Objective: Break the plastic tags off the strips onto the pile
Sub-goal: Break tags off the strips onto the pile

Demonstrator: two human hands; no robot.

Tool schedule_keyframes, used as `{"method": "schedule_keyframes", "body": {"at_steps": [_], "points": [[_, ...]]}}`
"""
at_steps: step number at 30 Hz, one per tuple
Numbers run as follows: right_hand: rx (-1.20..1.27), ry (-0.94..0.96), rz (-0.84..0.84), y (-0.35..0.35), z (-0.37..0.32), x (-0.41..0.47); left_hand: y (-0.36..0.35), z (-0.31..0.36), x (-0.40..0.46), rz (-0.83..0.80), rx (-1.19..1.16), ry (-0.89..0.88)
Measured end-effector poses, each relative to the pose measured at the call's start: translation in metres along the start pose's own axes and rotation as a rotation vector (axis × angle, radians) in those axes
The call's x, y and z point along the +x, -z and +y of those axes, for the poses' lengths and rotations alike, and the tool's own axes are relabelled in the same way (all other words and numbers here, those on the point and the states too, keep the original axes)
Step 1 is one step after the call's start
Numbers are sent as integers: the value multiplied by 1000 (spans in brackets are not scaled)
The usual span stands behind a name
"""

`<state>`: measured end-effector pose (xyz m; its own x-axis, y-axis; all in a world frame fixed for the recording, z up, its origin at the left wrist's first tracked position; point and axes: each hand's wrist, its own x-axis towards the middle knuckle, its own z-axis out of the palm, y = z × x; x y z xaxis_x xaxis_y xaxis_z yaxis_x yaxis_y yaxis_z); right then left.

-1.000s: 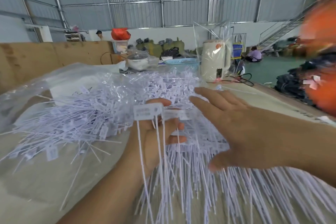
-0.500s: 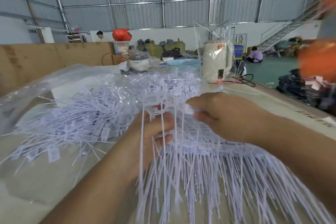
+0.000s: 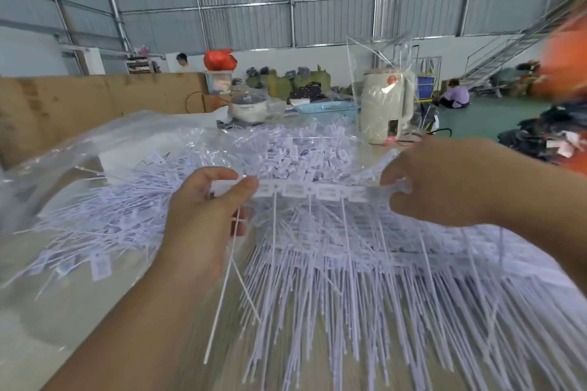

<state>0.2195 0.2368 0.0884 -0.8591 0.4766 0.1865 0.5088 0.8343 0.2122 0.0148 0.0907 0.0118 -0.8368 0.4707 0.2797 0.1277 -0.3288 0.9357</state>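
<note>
A strip of joined white plastic tags point(image 3: 314, 192) stretches level between my two hands, its thin tails hanging down. My left hand point(image 3: 203, 216) pinches the strip's left end between thumb and fingers. My right hand point(image 3: 444, 182) grips the right end. Behind and left lies the pile of loose white tags point(image 3: 133, 200) on a clear plastic sheet point(image 3: 104, 143). Under my hands, more unbroken strips point(image 3: 397, 279) lie stacked with their tails toward me.
A cream electric kettle in a clear bag point(image 3: 386, 108) stands at the table's far edge, beside a blue basket point(image 3: 327, 109) and a small pot point(image 3: 249, 108). A cardboard wall point(image 3: 79, 101) borders the left. People sit far back. A blurred orange shape point(image 3: 565, 67) is at right.
My hands, close together over the strips before, have moved apart and lifted a strip, now pulled out straight between them.
</note>
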Motion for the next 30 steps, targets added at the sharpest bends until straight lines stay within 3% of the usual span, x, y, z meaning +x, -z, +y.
{"method": "schedule_keyframes", "body": {"at_steps": [5,12,15,16,18,20,23,25,28,30], "points": [[168,48,141,37,16,6,2,-1,-1,131,111,-97],[51,-13,-218,-8,14,16,-2,3,-1,49,-36,134],[59,-55,-230,-35,8,13,-9,0,-9,-49,-13,158],[117,-19,-149,-41,5,12,-13,-2,-13,-85,-16,148],[458,43,28,-48,-7,9,-22,-6,-23,-135,-55,126],[784,100,40,-53,-27,4,-32,-8,-33,-186,-109,101],[903,206,65,-66,-46,6,-37,-7,-41,-266,-106,79],[944,198,162,-69,-42,11,-32,-6,-38,-309,96,29],[1043,190,104,-71,-25,12,-14,-2,-22,-359,409,-85],[1110,221,58,-74,-20,10,-6,2,-16,-475,378,-63]]}}
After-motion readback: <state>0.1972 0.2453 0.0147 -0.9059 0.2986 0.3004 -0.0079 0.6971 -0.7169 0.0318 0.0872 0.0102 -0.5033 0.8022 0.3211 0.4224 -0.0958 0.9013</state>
